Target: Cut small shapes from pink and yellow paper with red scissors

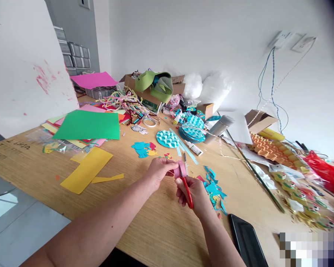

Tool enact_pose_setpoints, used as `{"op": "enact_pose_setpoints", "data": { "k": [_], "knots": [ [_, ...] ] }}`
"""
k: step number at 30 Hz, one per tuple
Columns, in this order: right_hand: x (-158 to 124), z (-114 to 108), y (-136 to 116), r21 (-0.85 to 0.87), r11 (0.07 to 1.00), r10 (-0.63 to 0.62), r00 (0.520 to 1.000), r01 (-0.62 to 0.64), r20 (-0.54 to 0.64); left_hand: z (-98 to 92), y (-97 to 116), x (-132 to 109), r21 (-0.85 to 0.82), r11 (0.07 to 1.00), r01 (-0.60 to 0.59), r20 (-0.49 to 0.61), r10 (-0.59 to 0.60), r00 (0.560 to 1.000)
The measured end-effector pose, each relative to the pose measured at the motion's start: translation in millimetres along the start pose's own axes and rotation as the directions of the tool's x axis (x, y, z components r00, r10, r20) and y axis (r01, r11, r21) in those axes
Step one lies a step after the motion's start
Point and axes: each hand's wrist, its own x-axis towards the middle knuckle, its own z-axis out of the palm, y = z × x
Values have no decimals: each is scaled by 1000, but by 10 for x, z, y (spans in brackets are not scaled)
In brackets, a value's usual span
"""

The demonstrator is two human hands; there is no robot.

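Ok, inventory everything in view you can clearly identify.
scissors: one, red-handled, centre
paper piece: one, pink, at blades
paper sheets: many, multicoloured, left
fish cutouts: several, multicoloured, centre
scraps: many, mostly blue, right of centre
scalloped discs: several, turquoise, centre back
fuzzy strands: many, multicoloured, back left
cylinder: one, grey, back right
rod: one, dark green, right
plastic bag: one, red, far right
phone: one, black, front right
wall outlets: several, white, on wall
left hand: one, bare, holding paper piece
right hand: one, bare, holding scissors
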Motion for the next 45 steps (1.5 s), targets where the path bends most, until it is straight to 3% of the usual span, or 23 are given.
{"op": "enact_pose_setpoints", "data": {
  "k": [45],
  "knots": [
    [-36,27,-56,-49,999,10,1000,-10,-7,-13,-2,8,-11,1000,-12,-12,12,1000]
  ]
}}
